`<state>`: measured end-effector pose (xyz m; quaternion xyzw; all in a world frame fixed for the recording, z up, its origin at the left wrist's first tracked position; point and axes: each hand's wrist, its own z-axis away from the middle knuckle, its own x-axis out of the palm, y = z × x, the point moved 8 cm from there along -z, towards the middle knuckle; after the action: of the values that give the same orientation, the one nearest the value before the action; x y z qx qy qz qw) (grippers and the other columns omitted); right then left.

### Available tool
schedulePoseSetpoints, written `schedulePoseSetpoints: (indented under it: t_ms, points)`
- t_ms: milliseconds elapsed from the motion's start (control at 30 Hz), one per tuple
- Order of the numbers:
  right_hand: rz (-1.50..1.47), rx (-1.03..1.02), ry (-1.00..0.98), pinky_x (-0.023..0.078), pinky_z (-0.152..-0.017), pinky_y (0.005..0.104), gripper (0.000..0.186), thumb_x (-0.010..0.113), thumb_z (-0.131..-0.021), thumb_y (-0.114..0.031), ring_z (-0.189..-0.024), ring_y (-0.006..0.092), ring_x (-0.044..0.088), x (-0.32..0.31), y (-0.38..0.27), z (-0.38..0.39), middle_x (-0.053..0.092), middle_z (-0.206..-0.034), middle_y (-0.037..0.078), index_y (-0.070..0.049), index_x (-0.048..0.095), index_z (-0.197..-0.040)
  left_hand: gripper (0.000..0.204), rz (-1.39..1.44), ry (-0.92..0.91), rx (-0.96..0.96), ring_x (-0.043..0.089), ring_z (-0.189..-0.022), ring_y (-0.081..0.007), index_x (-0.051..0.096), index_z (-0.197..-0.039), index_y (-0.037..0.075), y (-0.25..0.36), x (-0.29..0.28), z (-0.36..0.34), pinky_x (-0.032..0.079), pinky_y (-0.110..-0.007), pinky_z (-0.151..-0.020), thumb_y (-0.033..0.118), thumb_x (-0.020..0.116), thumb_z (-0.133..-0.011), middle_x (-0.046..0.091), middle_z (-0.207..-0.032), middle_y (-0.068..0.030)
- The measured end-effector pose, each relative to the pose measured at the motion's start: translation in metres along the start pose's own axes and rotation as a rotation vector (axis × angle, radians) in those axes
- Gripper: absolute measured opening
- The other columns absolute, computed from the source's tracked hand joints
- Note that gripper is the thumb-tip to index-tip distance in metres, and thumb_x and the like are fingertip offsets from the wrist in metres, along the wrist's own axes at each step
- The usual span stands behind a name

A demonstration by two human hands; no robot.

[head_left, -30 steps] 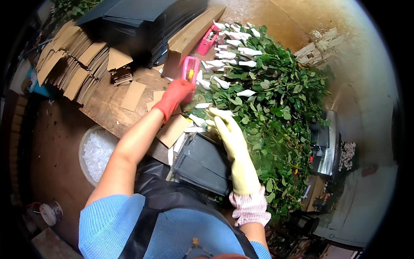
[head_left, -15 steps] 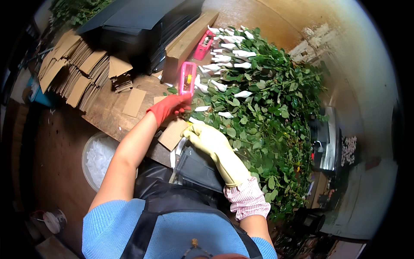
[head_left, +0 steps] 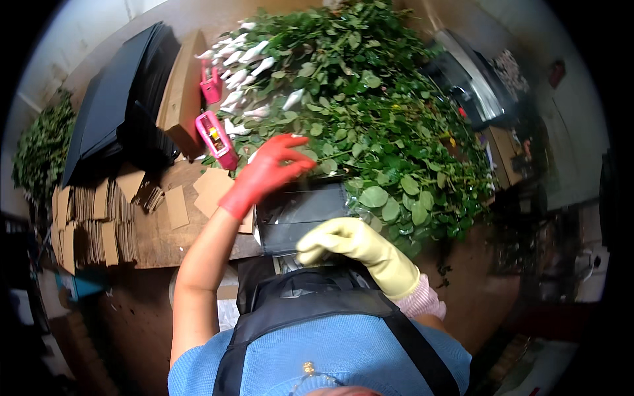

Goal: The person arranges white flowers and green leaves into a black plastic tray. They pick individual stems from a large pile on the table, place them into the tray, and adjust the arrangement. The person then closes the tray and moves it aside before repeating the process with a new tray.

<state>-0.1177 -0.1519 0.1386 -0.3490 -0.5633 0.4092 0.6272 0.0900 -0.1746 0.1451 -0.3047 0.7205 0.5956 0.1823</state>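
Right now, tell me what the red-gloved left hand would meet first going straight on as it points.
Probably the leafy green stems, just beyond the left hand to the right; depth leaves it unclear whether it would touch or pass above them.

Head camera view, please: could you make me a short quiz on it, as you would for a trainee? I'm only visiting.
1. Multiple choice: what colour is the glove on the left grip?
a) blue
b) red
c) pale yellow
2. True or false: the two pink holders lie to the right of the leafy stems.
3. Open question: what colour are the small covers at the left ends of the stems?

Key: 1 b; 2 false, they lie to the left; 3 white.
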Motion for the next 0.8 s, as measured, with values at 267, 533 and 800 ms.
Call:
schedulePoseSetpoints:
  t_ms: [267, 533, 800]
  points:
    - [-0.201, -0.066, 0.553, 0.064, -0.085, 0.0395, 0.037, 0.057, -0.109, -0.025, -0.088, 0.0269, 0.076, -0.070, 0.080, 0.124, 0.076, -0.101, 0.017, 0.007, 0.067, -0.125, 0.061, -0.907, -0.035, -0.210, 0.031, -0.156, -0.0446, 0.046, -0.157, 0.004, 0.008, 0.171, -0.076, 0.016, -0.066, -0.127, 0.022, 0.049, -0.099, 0.044, -0.163, -0.0243]
    - [-0.286, 0.193, 0.728, 0.061, -0.082, 0.0393, 0.035, 0.054, -0.108, -0.028, -0.083, 0.0286, 0.075, -0.103, 0.189, 0.076, 0.077, -0.105, 0.022, 0.003, 0.069, -0.116, 0.051, -0.225, 0.131, 0.093, 0.055, -0.133, -0.0477, 0.051, -0.149, 0.003, 0.022, 0.109, -0.068, 0.045, -0.052, -0.112, 0.018, 0.061, -0.101, 0.062, -0.139, -0.0266]
    - [-0.180, -0.202, 0.668, 0.062, -0.074, 0.0362, 0.030, 0.056, -0.107, -0.022, -0.085, 0.0274, 0.077, -0.101, 0.181, 0.129, 0.078, -0.102, 0.017, 0.004, 0.067, -0.118, 0.031, 0.199, 0.604, -0.234, 0.067, -0.119, -0.0235, 0.068, -0.133, 0.001, 0.026, 0.023, 0.081, 0.052, -0.035, -0.104, 0.006, 0.062, -0.103, 0.072, -0.125, -0.0137]
